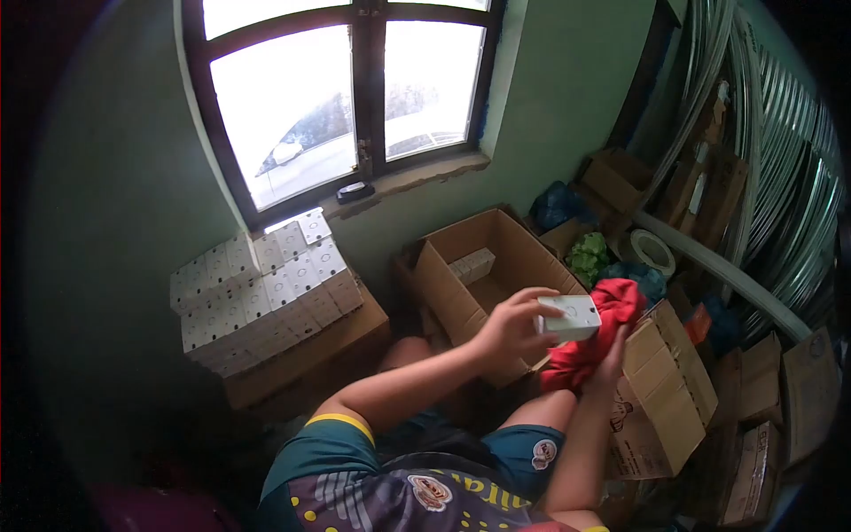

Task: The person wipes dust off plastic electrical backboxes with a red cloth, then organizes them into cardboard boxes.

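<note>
My left hand (517, 326) grips a small white box (574, 316) by its near end, fingers on top and thumb below. Bunched in my right hand (610, 362) is a red cloth (618, 303), right beside the white box and seemingly against it. Most of the right fingers are hidden by the cloth. Beyond both hands an open cardboard box (456, 306) has a few white boxes (472, 265) in its far corner. Stacked white boxes (270, 293) like the held one stand at the left on a brown carton (306, 359).
A carton with raised flaps (669, 381) stands right of my knees. Further right are more cartons (753, 470) and coiled pale tubing (780, 160). A green plastic bag (587, 257) and a white ring (652, 253) lie behind. A dark object (355, 192) rests on the windowsill.
</note>
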